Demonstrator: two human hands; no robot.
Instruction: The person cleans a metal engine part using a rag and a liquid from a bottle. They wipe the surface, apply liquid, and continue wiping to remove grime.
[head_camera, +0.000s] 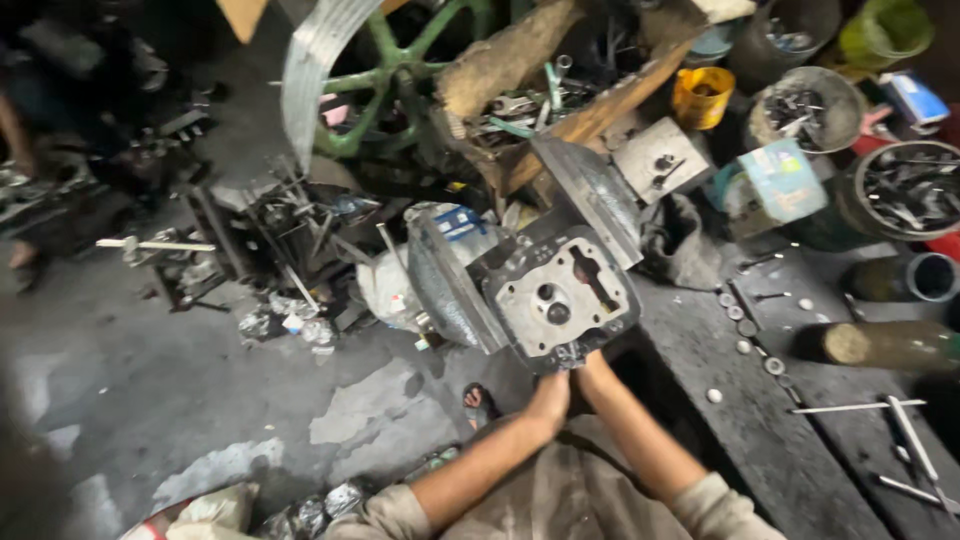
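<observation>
Both hands, L (549, 392) & R (590, 362), fingers clamped under engine cylinder head (560, 295), held above floor (150, 400).

Both hands, left hand (549, 392) and right hand (590, 362), hold up a grey engine cylinder head (560, 295) (finned) above the floor (150, 380)

The engine cylinder head (545, 285) is held up at the centre of the view, above the floor (150, 390). Both hands meet at its near lower edge: the left hand (548, 392) to the left, the right hand (592, 362) just beside it on the right. A workbench (790, 440) lies to the right, with loose washers (745, 335) and thin rods (860, 407) on its top. Round containers of metal parts (905, 190) stand behind the bench at far right. A spoked wheel (385, 75) and a wooden tray of tools (560, 100) lie behind the head. A pile of scrap parts (270, 235) sits on the floor to the left.
</observation>
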